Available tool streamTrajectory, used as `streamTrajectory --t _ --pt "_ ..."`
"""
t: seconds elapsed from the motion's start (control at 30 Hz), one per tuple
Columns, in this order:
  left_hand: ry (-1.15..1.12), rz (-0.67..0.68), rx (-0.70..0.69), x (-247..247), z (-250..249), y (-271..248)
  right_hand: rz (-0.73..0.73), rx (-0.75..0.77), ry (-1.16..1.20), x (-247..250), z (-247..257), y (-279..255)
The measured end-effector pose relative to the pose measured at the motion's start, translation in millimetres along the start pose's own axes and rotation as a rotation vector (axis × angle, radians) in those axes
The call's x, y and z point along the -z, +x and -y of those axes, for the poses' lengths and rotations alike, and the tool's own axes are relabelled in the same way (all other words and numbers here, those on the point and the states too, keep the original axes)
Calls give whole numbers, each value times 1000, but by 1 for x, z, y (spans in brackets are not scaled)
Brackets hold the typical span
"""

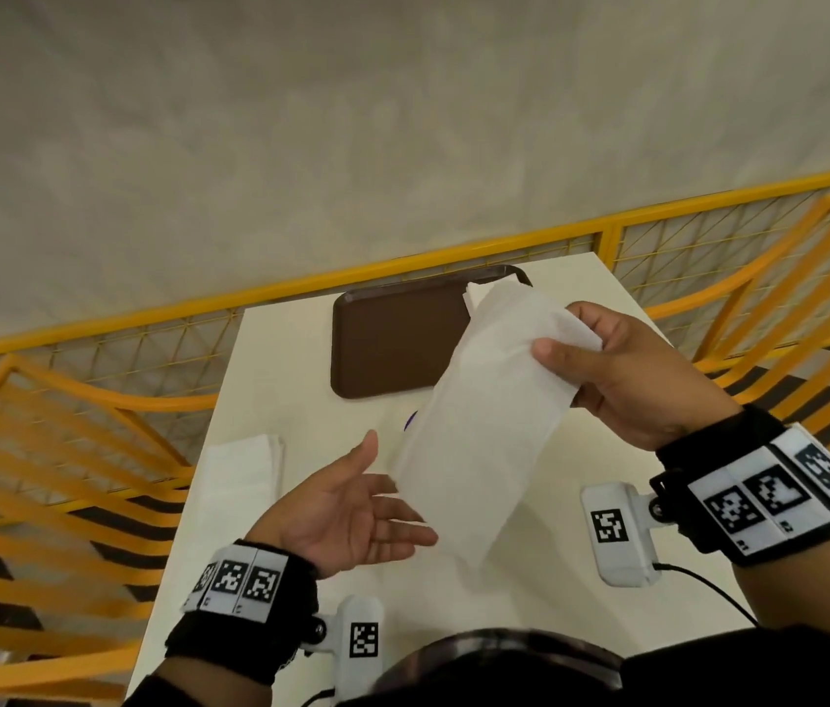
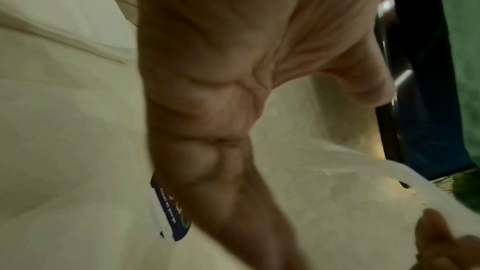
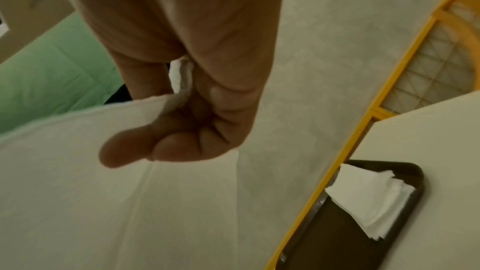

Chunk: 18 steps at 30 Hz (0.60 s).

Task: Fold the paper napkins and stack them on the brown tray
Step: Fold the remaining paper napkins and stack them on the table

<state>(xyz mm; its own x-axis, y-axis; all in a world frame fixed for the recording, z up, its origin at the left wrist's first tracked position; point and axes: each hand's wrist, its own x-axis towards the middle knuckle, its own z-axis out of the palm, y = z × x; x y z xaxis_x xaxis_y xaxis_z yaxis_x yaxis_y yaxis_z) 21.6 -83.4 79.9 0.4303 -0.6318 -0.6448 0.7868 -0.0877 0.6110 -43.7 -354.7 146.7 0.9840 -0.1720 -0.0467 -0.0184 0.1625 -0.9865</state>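
The napkin (image 1: 484, 415) is hanging in the air above the table (image 1: 596, 594), on the near side of the brown tray (image 1: 387, 349), and its upper end is overlapping the tray's near right part in the head view. The right hand (image 1: 622, 369) is pinching the napkin's upper end, with the thumb lying across the front of the paper and the fingers curled behind it; in the right wrist view a small crumple of paper is showing between the curled fingers. The left hand (image 1: 351, 507) is waiting palm up beside the napkin's lower end with its fingers straight and spread, gripping nothing. Whether its fingertips are touching the paper is hard to tell, since the lower end is blurred.

A folded stack (image 3: 371, 200) is sitting on the tray's far right corner; the held napkin is hiding most of it in the head view, and its sheets are too close together to count. A second pile of unfolded napkins (image 1: 244, 472) is lying on the table to the tray's near left, just beyond the left hand. A dark blue sticker (image 2: 171, 213) on the table is peeking out from behind the napkin, mostly covered. There is one tray, one napkin in the air, and two piles.
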Motion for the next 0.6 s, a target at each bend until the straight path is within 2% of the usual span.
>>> streamTrajectory --t 0.07,0.13,0.2,0.27,0.33,0.4,0.47,0.6 --pt "-124 18 -149 0 -1 1 5 -24 61 5 -11 -2" --pt "-153 -51 -385 -2 -9 -2 44 -55 72 5 -22 -6" --pt "-29 -138 -601 -3 -21 -9 109 -98 83 4 -28 -12" --pt "180 -180 -739 -6 -31 -21 181 -155 111 4 -31 -17" --pt "347 -179 -795 -8 -39 -32 217 -187 118 2 -31 -18" --pt "421 -157 -806 -9 -44 -40 159 -165 57 -1 -33 -15" --pt "445 -123 -801 -8 -48 -45 98 -110 14 -5 -33 -12" --pt "433 -106 -809 -7 -47 -53 85 -48 5 -8 -32 -11"
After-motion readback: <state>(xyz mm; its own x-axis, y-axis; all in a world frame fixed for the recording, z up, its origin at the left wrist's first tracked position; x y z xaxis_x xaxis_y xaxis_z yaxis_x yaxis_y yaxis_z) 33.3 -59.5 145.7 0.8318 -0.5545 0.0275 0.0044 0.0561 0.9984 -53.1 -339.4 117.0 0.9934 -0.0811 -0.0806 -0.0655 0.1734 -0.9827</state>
